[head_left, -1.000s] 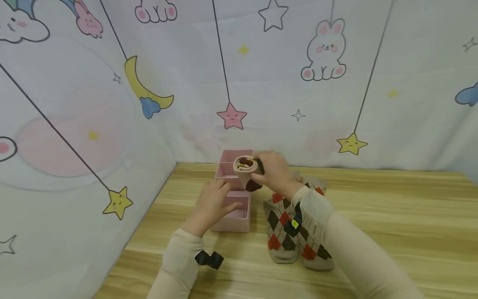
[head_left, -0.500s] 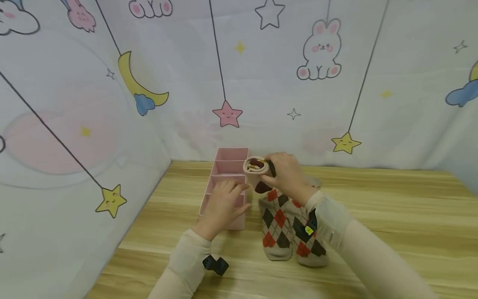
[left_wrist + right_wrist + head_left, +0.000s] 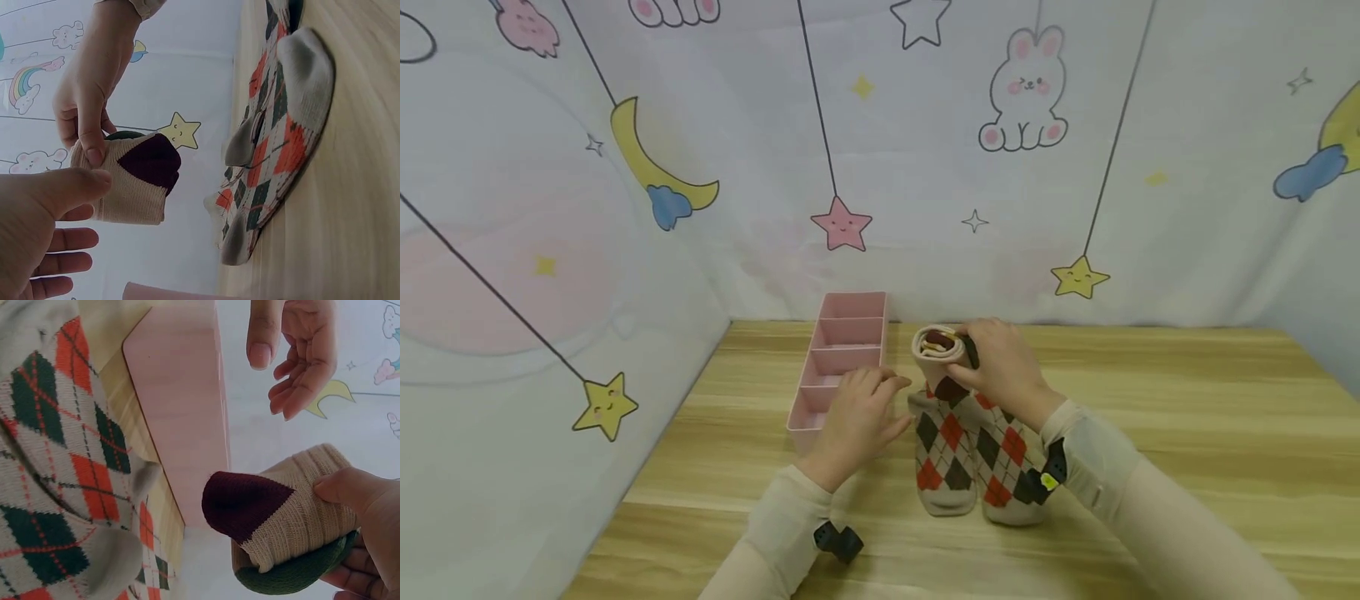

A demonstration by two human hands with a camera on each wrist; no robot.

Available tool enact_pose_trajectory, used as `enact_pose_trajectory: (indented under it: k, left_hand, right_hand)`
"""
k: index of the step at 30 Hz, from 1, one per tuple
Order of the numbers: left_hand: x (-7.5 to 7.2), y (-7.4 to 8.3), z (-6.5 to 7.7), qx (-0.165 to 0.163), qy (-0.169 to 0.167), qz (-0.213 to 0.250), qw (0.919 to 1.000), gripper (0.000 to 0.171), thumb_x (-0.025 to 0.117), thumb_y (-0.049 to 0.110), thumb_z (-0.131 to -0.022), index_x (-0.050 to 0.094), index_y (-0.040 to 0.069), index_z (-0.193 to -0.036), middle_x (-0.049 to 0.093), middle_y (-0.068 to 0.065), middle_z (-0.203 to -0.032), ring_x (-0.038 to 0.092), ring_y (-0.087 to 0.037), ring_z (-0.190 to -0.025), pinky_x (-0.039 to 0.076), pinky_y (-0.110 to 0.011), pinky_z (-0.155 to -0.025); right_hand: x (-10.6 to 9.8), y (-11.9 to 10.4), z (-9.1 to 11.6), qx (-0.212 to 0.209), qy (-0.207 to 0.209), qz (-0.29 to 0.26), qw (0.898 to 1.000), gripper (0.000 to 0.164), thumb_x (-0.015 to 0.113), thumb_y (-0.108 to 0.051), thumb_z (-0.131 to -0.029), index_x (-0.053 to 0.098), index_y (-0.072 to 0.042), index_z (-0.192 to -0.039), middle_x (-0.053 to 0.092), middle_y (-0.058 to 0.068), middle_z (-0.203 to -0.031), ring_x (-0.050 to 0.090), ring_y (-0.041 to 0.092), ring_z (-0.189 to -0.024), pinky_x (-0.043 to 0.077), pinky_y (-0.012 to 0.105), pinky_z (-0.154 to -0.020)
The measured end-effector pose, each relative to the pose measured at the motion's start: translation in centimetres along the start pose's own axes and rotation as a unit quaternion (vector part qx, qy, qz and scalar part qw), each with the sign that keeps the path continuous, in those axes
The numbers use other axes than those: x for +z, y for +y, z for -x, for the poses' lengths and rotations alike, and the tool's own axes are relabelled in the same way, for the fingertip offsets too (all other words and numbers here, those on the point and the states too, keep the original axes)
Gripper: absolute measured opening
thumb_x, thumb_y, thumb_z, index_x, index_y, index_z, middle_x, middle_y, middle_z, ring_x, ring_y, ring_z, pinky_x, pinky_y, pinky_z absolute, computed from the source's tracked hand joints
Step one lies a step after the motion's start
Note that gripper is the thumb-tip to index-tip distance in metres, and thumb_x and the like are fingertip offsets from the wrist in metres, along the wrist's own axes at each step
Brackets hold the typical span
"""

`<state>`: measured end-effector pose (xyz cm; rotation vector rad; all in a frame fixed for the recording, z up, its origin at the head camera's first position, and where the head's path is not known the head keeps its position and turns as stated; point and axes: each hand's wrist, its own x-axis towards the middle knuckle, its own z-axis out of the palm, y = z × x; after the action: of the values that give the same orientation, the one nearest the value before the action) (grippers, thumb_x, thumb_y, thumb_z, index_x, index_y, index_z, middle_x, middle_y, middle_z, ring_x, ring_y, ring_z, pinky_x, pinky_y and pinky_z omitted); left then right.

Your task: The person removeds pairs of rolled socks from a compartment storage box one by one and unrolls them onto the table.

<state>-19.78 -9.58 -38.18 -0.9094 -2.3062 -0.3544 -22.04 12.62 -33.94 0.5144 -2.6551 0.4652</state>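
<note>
My right hand [image 3: 1009,371] pinches a rolled-up pair of socks [image 3: 931,368] between thumb and fingers, above the table. In the right wrist view the roll [image 3: 300,512] is beige ribbed knit with a maroon heel or toe patch and a dark green part underneath. My left hand [image 3: 859,421] hovers just left of it, fingers spread and holding nothing, partly covering the pink box's near end. Below the roll, a pair of argyle socks [image 3: 946,462] in beige, red and dark green lies flat on the table, their far ends hidden behind the right hand and roll.
A long pink divided box [image 3: 853,305] with several compartments stands left of the argyle socks, its visible compartments holding nothing. The wood-grain table [image 3: 1187,433] reaches back to a white cartoon-printed curtain [image 3: 925,275]. Another curtain side closes off the left.
The right hand has carried the sock roll away from over the box, to the right in view and over the argyle socks. The left hand has followed slightly rightward. The head view has shifted a little.
</note>
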Motion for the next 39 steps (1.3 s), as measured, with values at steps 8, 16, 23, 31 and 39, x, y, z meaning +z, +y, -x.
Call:
enact_pose_trajectory:
  k: [8, 16, 23, 31, 39]
  left_hand:
    - [0.8, 0.7, 0.1, 0.02, -0.001, 0.015, 0.9997, 0.04, 0.083, 0.028, -0.074, 0.066, 0.012, -0.106, 0.062, -0.002, -0.102, 0.058, -0.021, -0.098, 0.047, -0.036, -0.085]
    - [1.4, 1.8, -0.1, 0.021, -0.01, 0.021, 0.9995, 0.038, 0.082, 0.027, -0.075, 0.066, 0.011, -0.105, 0.063, -0.003, -0.103, 0.058, -0.021, -0.099, 0.046, -0.038, -0.091]
    - [2.0, 3.0, -0.3, 0.035, -0.004, 0.007, 0.9993, 0.041, 0.083, 0.031, -0.073, 0.067, 0.013, -0.106, 0.063, 0.0, -0.102, 0.059, -0.018, -0.098, 0.047, -0.034, -0.088]
    - [2.7, 4.3, -0.8, 0.056, 0.0, 0.03, 0.998, 0.039, 0.082, 0.031, -0.074, 0.066, 0.015, -0.106, 0.064, -0.001, -0.102, 0.059, -0.019, -0.099, 0.048, -0.036, -0.087]
    - [3.2, 5.8, -1.1, 0.065, -0.027, 0.02, 0.9973, 0.038, 0.079, 0.037, -0.078, 0.065, 0.017, -0.107, 0.063, 0.002, -0.103, 0.059, -0.017, -0.098, 0.046, -0.033, -0.088]
  right_hand:
    - [-0.5, 1.0, 1.8, 0.02, -0.004, -0.015, 1.0, 0.049, 0.077, -0.03, -0.08, 0.064, -0.001, -0.117, 0.067, 0.016, -0.114, 0.06, 0.036, -0.109, 0.041, 0.056, -0.1]
    - [-0.7, 2.0, 3.5, 0.016, 0.004, -0.006, 1.0, 0.05, 0.077, -0.03, -0.08, 0.064, 0.0, -0.117, 0.068, 0.017, -0.113, 0.06, 0.037, -0.106, 0.041, 0.058, -0.098]
    - [-0.9, 3.0, 5.5, 0.029, 0.006, -0.002, 1.0, 0.048, 0.079, -0.029, -0.078, 0.065, -0.001, -0.114, 0.069, 0.016, -0.11, 0.061, 0.037, -0.102, 0.045, 0.057, -0.092]
    - [-1.1, 3.7, 7.9, 0.04, 0.015, 0.002, 0.999, 0.047, 0.08, -0.029, -0.076, 0.066, 0.002, -0.108, 0.07, 0.017, -0.102, 0.063, 0.035, -0.095, 0.046, 0.054, -0.086]
    - [-1.6, 4.1, 10.3, 0.054, 0.028, -0.004, 0.998, 0.043, 0.081, -0.024, -0.074, 0.067, 0.001, -0.106, 0.07, 0.015, -0.1, 0.063, 0.033, -0.092, 0.046, 0.053, -0.084]
